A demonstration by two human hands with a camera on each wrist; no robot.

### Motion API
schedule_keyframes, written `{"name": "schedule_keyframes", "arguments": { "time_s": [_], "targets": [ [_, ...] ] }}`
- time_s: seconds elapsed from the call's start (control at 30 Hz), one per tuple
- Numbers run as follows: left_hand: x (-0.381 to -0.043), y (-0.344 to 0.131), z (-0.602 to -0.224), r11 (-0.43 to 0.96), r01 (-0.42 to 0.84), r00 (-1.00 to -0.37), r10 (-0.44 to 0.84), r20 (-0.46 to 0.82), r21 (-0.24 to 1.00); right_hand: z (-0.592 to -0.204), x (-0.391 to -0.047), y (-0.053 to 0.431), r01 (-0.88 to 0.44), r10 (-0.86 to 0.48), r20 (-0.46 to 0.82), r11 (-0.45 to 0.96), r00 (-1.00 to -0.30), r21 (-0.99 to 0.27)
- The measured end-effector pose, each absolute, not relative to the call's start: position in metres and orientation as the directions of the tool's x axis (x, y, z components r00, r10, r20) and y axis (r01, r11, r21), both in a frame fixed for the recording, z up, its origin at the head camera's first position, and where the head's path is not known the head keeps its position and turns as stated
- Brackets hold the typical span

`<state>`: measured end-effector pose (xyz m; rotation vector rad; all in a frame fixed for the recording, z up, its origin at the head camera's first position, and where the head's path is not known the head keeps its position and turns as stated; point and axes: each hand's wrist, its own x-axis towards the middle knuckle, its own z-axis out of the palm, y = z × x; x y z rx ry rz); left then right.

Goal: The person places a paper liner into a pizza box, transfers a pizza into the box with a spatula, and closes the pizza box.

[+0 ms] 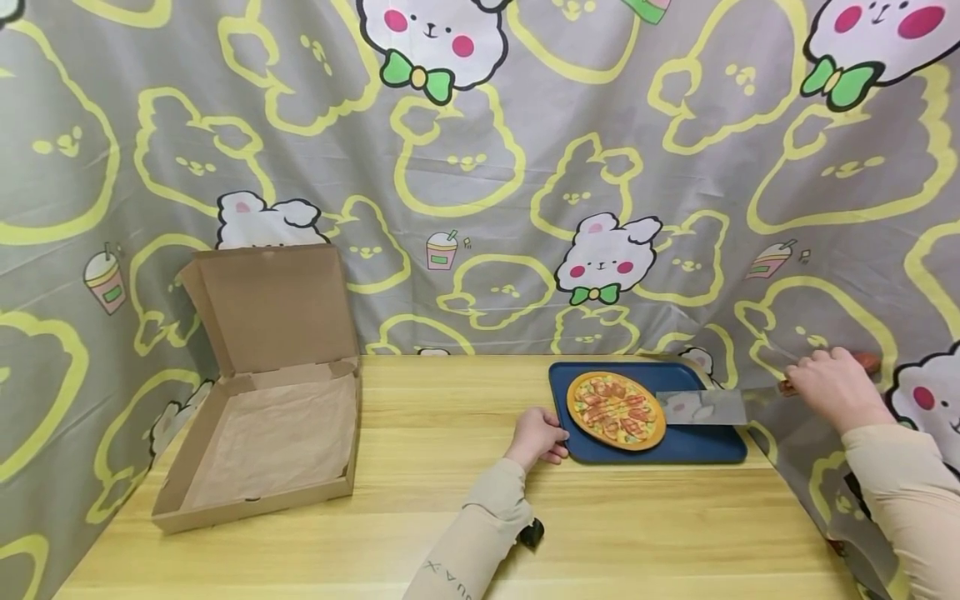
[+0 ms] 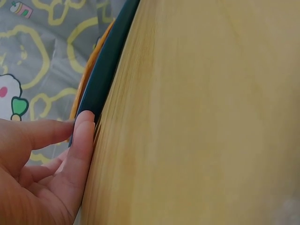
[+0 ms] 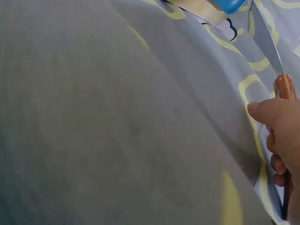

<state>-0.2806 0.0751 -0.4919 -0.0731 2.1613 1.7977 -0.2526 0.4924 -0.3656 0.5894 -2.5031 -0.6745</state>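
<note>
- The spatula (image 1: 701, 407) lies roughly left to right, blade over the tray (image 1: 705, 446) and pointing left, its front edge at the pizza's right rim; whether it is underneath, I cannot tell.
- The right hand (image 1: 834, 385) is wrapped round the spatula's handle.
- The left hand (image 1: 540, 435) pinches the tray's left edge near the front corner.
- The tray, longer left to right, holds the pizza (image 1: 615, 410) on its left half.
- The cardboard box (image 1: 300, 493) stands open at the table's left, lid raised at the back.

A grey fabric curtain (image 1: 480, 233) encloses the rear and both sides of the wooden table (image 1: 435, 433). Printed motifs: yellow animal outlines (image 1: 400, 171), white rabbit heads (image 1: 602, 250), lidded drink cups (image 1: 442, 252). The tabletop has pale yellowish grain. Soft folds mark the fabric. Lighting is diffuse.
</note>
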Motion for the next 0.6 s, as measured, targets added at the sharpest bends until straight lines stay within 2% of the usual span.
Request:
{"name": "schedule_keyframes", "arguments": {
  "time_s": [0.6],
  "targets": [
    [-0.281,0.077,-0.492,0.218,-0.254,-0.943,0.160,-0.291,0.942,-0.371,-0.266,0.492,-0.321,-0.532,0.283,0.773,-0.798,0.547]
  ]
}}
